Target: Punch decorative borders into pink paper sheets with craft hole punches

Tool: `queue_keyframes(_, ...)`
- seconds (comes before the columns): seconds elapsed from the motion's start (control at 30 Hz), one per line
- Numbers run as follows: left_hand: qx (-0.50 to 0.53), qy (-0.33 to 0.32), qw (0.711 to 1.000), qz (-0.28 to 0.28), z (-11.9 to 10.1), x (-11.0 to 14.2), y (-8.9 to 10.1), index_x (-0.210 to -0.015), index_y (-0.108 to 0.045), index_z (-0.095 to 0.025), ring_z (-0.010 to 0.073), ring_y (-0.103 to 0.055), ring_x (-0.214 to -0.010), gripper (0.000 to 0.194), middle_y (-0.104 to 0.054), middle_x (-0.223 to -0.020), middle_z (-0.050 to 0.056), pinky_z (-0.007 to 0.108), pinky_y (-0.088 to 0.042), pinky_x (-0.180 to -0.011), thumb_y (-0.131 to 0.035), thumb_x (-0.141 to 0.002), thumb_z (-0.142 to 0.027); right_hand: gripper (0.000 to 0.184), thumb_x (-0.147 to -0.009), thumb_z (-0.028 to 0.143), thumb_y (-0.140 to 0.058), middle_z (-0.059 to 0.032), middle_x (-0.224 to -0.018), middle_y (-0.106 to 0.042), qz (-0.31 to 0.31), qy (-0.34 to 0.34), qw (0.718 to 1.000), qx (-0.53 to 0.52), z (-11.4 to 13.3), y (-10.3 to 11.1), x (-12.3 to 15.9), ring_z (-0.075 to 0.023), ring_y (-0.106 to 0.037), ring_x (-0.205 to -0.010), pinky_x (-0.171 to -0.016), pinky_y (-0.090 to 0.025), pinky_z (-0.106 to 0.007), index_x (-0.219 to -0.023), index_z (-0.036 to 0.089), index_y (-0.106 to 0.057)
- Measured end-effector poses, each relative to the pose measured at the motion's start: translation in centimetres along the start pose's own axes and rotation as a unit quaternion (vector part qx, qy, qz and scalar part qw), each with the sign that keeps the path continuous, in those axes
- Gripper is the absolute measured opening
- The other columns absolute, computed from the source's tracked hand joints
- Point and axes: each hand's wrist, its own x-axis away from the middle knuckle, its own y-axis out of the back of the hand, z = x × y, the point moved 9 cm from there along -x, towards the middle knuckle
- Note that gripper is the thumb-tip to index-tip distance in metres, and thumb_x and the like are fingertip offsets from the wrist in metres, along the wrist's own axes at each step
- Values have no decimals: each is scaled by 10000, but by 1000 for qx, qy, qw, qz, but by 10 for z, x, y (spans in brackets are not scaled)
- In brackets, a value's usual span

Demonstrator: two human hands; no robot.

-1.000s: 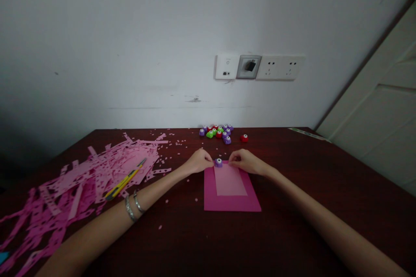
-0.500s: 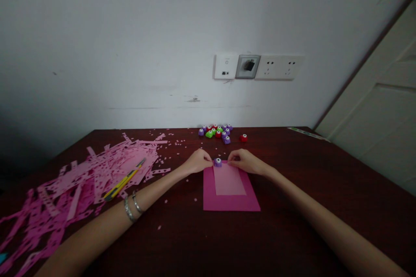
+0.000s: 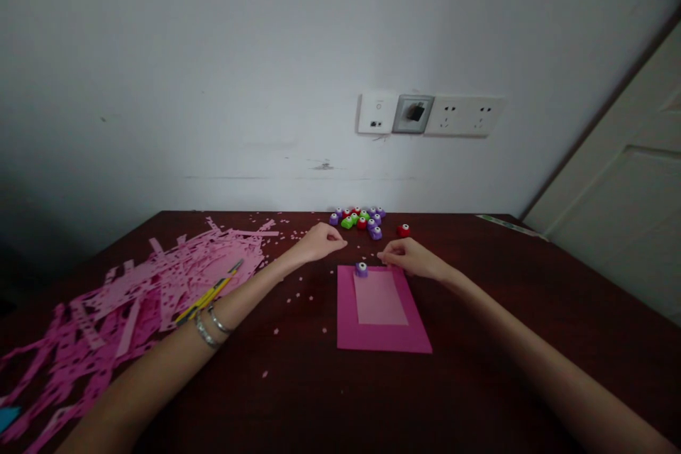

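A purple paper punch sits at the top left corner of a pale pink sheet, which lies on a larger magenta sheet. My left hand, two bracelets on its wrist, is beyond the sheets to the left, thumb and fingers pinched together. Whatever its fingertips hold, if anything, is too small to make out. Over the top right corner of the magenta sheet, my right hand is also closed in a pinch, its fingertips to the right of the punch. Its contents cannot be made out either.
Pink paper strips and scraps heap on the left, with a yellow utility knife on top. Tiny punched pieces are scattered nearby. Several coloured punches cluster by the wall, a red punch apart. A ruler-like strip lies far right.
My left hand has moved away from the punch, up toward the wall. My right hand has risen slightly off the sheet's top edge. The punch stays on the paper.
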Motion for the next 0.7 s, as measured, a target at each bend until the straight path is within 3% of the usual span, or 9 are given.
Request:
queue_keyframes(0.13,21,-9,993,113,-10,-7,-20,-699,-694,-127,120,-528,-603,228,-649,-655,43,226,-365,-559,-587,-688,-328,394,-769,517,-531,1,-554,-520,90,-40,993,-66,7,-17,0,-49,-374,-410,-362,-231,-191,-664,140,-573)
queue_keyframes(0.23,34,-16,982,184,-16,-12,-33,-652,-686,-135,107,-489,-556,215,-625,-624,41,233,-340,-521,-600,-667,-331,376,-754,505,-559,15,-547,-507,123,-51,985,-109,9,-27,-4,-34,-340,-391,-346,-184,-185,-650,144,-566)
queue_keyframes(0.4,49,54,955,287,-11,-12,-46,-625,-673,-149,83,-420,-509,253,-587,-609,36,226,-234,-436,-645,-630,-400,399,-748,481,-564,31,-493,-463,181,-83,973,-115,2,-40,-9,-18,-302,-355,-321,-147,-180,-545,141,-509)
queue_keyframes(0.7,94,104,918,371,-8,-13,-65,-551,-651,-169,61,-306,-451,256,-525,-573,13,213,-141,-406,-718,-568,-416,351,-722,429,-593,43,-474,-452,214,-135,961,-110,-5,-46,-10,-6,-298,-342,-301,-118,-155,-546,139,-500)
